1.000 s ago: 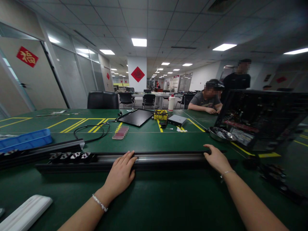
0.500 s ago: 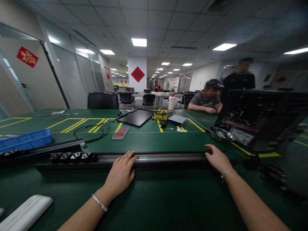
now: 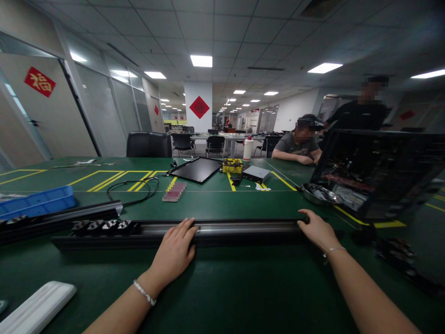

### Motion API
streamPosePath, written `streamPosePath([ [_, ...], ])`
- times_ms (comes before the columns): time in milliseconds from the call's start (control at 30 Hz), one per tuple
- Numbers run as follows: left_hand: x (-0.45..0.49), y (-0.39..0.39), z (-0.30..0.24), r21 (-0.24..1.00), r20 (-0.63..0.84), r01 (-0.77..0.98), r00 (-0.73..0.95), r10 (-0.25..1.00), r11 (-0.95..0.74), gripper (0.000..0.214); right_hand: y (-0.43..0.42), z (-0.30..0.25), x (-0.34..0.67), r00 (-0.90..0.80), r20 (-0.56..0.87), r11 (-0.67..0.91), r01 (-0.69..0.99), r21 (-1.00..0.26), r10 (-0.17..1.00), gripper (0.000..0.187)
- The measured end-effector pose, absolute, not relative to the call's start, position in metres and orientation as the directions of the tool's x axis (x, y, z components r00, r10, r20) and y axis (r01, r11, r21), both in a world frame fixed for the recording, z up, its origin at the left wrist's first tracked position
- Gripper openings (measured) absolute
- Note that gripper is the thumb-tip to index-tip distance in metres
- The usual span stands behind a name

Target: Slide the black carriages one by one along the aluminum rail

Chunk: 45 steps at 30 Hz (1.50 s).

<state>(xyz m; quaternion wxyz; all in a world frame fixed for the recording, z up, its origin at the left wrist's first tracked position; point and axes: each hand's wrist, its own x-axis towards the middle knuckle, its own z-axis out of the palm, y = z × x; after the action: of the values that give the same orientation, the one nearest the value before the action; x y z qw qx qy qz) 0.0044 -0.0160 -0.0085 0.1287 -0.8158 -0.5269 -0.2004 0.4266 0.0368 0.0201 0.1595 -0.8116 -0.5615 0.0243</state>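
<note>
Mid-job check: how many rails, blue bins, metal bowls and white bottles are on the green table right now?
Rails: 2 (long rail, left rail)
Blue bin: 1
Metal bowl: 1
White bottle: 1
Total: 5

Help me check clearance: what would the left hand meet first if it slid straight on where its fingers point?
The left hand lies on the black rail; past it, bare green mat, then perhaps the yellow box; depth unclear.
</note>
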Motion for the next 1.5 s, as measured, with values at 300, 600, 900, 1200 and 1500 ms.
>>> streamPosePath([
  [300,0.005,-0.017,-0.006,0.001,0.428,0.915,0.363,0.828,-0.402,0.044,0.036,0.021,0.429,0.379,0.155,-0.320,0.896,-0.309,0.912,0.044],
  [600,0.006,-0.016,-0.005,-0.028,0.421,0.916,0.373,0.826,-0.400,0.034,0.039,0.016,0.435,0.386,0.174,-0.321,0.894,-0.313,0.906,0.048],
  [900,0.006,-0.017,-0.006,-0.023,0.435,0.914,0.374,0.819,-0.405,0.031,0.038,0.018,0.435,0.413,0.162,-0.343,0.876,-0.338,0.896,0.047],
  [1200,0.006,-0.017,-0.006,-0.010,0.448,0.911,0.373,0.813,-0.412,0.027,0.038,0.015,0.439,0.396,0.189,-0.316,0.882,-0.350,0.898,0.045],
  [1500,0.006,-0.016,-0.005,-0.009,0.442,0.912,0.371,0.816,-0.410,0.026,0.037,0.017,0.439,0.418,0.148,-0.348,0.869,-0.352,0.896,0.045],
])
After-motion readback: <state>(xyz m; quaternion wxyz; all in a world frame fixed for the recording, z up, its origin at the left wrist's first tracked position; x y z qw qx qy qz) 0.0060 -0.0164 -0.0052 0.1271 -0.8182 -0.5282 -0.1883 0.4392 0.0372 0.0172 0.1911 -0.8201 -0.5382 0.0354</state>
